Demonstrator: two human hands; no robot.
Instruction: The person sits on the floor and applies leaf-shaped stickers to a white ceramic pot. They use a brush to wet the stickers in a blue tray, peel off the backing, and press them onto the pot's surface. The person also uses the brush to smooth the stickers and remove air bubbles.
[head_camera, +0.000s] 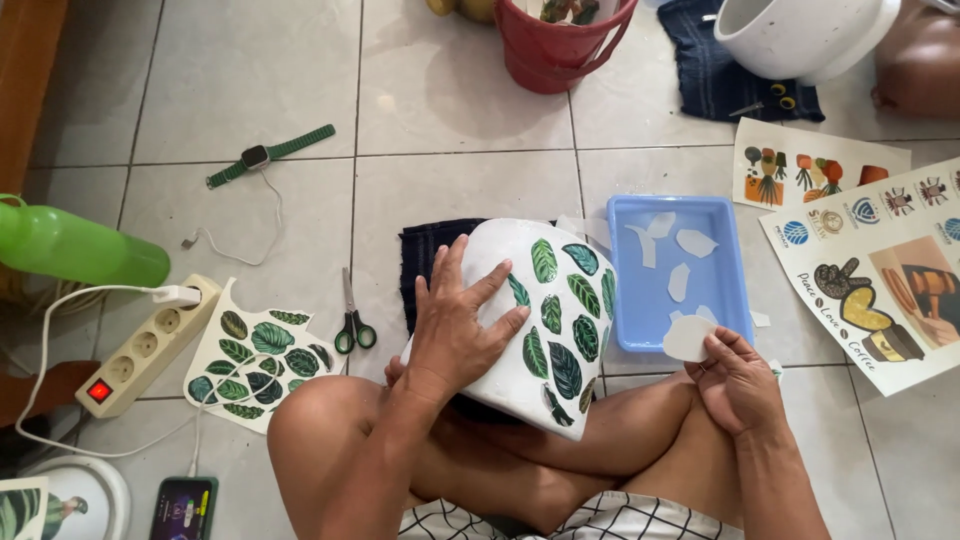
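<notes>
Knees and crossed bare legs fill the bottom of the view; person sits on a tiled floor.

Left hand: flat on a white pot lying tilted in the lap, on a dark cloth. Fingers splayed, pressing the pot wall, not curled round anything. So released, palm-down, steadying.

Right hand: fingertips pinch a small white paper cutout, held just above the near corner of a blue tray. More white cutouts lie in the tray, beyond the right fingertips.

Key relation: pot sits to the left of the right-hand fingers, near but not touching the cutout. Pot's long axis runs roughly from the lap away toward the tray's far left corner, rim end nearer the body as far as I can tell. Green leaf stickers already cover the pot face that looks toward the right hand. Right hand is the one nearer that decorated face; left hand is on the bare white side.

Around the left fingers: scissors just to their left, then a leaf sticker sheet, partly cut, then a power strip with a plug in it. Further out, a green-strap watch.

Beyond the right fingers: printed picture sheets, a second white pot, a red bucket.
</notes>
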